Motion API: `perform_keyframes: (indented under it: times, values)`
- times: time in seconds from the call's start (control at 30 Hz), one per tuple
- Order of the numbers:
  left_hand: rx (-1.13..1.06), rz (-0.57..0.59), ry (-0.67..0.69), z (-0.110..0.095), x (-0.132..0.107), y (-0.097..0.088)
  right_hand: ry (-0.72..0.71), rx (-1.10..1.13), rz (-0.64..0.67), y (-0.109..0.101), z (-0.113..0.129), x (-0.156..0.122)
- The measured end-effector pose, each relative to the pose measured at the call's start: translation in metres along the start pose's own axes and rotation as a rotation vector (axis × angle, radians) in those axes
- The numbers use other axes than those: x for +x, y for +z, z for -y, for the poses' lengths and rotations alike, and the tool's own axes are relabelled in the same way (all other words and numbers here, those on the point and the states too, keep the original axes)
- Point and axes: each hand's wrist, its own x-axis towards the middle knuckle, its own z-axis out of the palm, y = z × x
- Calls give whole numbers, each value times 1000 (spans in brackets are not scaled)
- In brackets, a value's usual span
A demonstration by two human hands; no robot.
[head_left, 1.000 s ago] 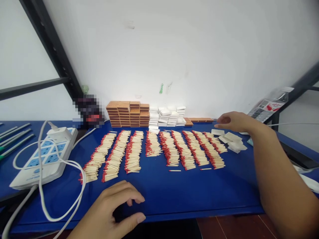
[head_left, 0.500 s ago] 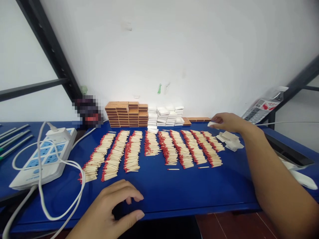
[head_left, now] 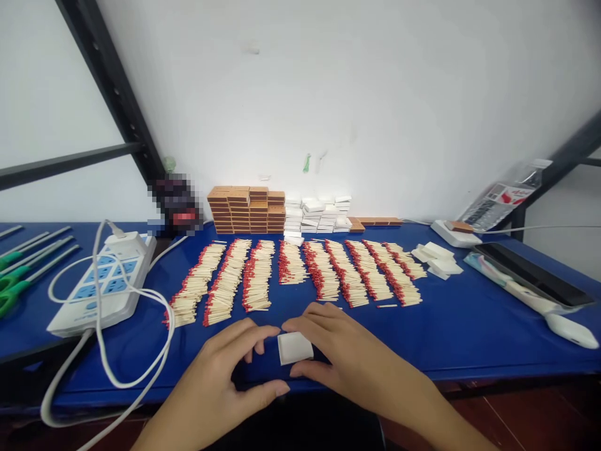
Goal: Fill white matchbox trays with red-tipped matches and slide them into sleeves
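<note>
A small white matchbox tray (head_left: 295,348) is gripped between the thumb and fingers of my right hand (head_left: 331,343), above the table's front edge. To its left, my left hand (head_left: 230,369) has its thumb and fingers apart, with nothing between them. Beyond both hands lie several slanting rows of red-headed matches (head_left: 258,275). Brown matchboxes (head_left: 246,210) are stacked against the wall, and white trays (head_left: 319,213) are piled beside them. More loose white trays (head_left: 436,258) lie right of the matches.
A white power strip (head_left: 106,285) with looping cables lies at left, near green-handled tools (head_left: 19,275). At right are a black phone (head_left: 533,272), a wrapped white item (head_left: 526,294), a white box-like device (head_left: 454,234) and a leaning plastic bottle (head_left: 504,194). The blue table (head_left: 451,332) ends near me.
My right hand has come from the far right to the front middle, bringing a white tray. My left hand stays open near the front edge. The view has shifted slightly.
</note>
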Motion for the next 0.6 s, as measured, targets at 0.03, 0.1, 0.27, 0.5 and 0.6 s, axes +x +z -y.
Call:
perform_keyframes:
  times: [0.03, 0.1, 0.27, 0.5, 0.6]
  values:
    - [7, 7, 6, -1, 1, 1, 16, 7, -28, 1, -4, -3]
    - [15, 19, 10, -2, 2, 1, 77, 13, -130, -5, -20, -9]
    - [37, 52, -39, -1, 6, 2, 194, -86, -249, -27, -59, -26]
    - [31, 101, -61, -6, 11, 0, 214, -115, -212, -13, -65, -25]
    - [37, 101, -61, -7, 10, 1, 208, -148, -212, -10, -67, -20]
